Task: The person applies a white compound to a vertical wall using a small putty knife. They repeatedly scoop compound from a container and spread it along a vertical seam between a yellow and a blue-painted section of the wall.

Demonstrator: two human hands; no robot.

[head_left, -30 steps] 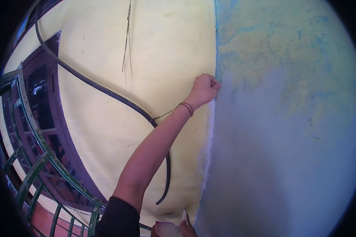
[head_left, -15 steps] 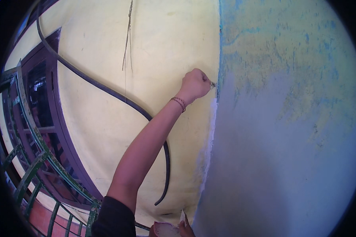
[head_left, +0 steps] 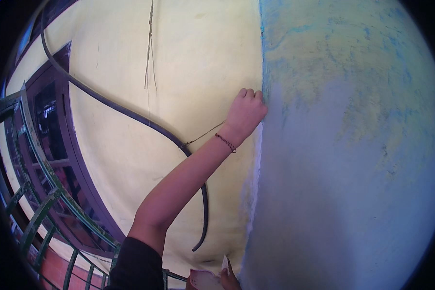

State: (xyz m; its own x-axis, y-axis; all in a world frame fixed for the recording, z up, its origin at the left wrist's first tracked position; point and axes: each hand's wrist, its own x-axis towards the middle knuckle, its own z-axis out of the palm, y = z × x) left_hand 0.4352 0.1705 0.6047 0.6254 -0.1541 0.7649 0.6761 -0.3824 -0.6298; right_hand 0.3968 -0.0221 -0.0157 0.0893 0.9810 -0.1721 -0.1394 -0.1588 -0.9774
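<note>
My left hand (head_left: 247,112) is raised against the wall corner, back of the hand showing and fingers curled closed. From the black hose (head_left: 125,107) a thin dark wire (head_left: 205,133) stretches to this hand and goes out of sight behind it. The fingertips are hidden. At the bottom edge my right hand (head_left: 231,281) is partly in view, its fingers closed around a pinkish-white smeared flat piece (head_left: 205,280). A pale pointed blade-like piece (head_left: 225,264) stands up beside its thumb.
Left of the corner is a cream wall (head_left: 116,63); right of it, a wall with patchy blue paint and a smooth grey coat (head_left: 304,193). A purple-framed window (head_left: 72,145) and a green metal railing (head_left: 48,166) stand at the left. Another thin wire (head_left: 150,43) hangs above.
My left hand has turned so its back now shows and the fingertips are hidden. The wire between hose and hand has come into view. My right hand stays low, nearly unmoved.
</note>
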